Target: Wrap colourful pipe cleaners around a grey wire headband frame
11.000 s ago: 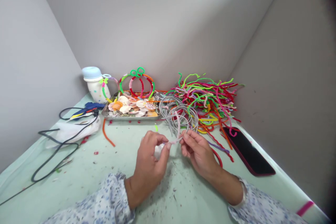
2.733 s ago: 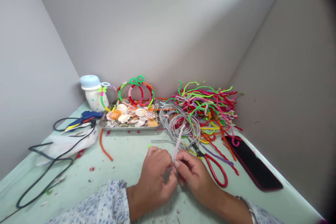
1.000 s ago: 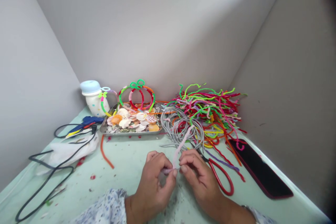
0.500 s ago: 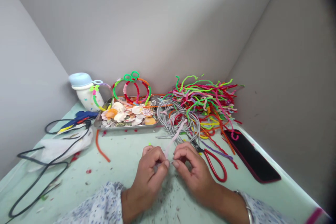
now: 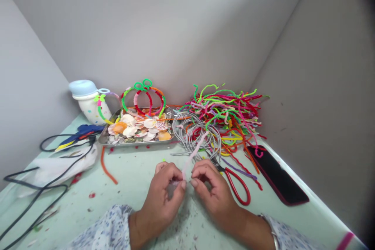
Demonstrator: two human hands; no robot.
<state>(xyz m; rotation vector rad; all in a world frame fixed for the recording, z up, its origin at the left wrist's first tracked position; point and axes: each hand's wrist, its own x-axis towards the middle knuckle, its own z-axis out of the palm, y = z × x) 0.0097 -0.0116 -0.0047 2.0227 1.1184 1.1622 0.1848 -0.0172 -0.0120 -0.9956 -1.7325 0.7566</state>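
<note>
Between the thumb and curled fingers of my left hand (image 5: 166, 191) is a pale pink pipe cleaner (image 5: 195, 151), whose free end slants up and away over the coil of grey wire (image 5: 202, 134). Close beside it, my right hand (image 5: 212, 187) is pinched at the fingertips. A tiny dark bit shows at that pinch, too small to name. The two thumbs nearly meet. Red-handled scissors or pliers (image 5: 238, 189) lie just beyond my right hand, their front end partly under the wire.
A metal tray (image 5: 134, 144) of seashells stands behind, with pipe-cleaner hoops (image 5: 149, 103) on it. At back right is a heap of coloured pipe cleaners (image 5: 225, 105), near a dark phone (image 5: 278, 175). On the left are a bottle (image 5: 90, 103), a black cable (image 5: 32, 199) and blue-handled pliers (image 5: 84, 129).
The view has shifted slightly, so the tabletop things sit farther left. Both hands keep their pinch close together; the gap between the fingertips looks about the same.
</note>
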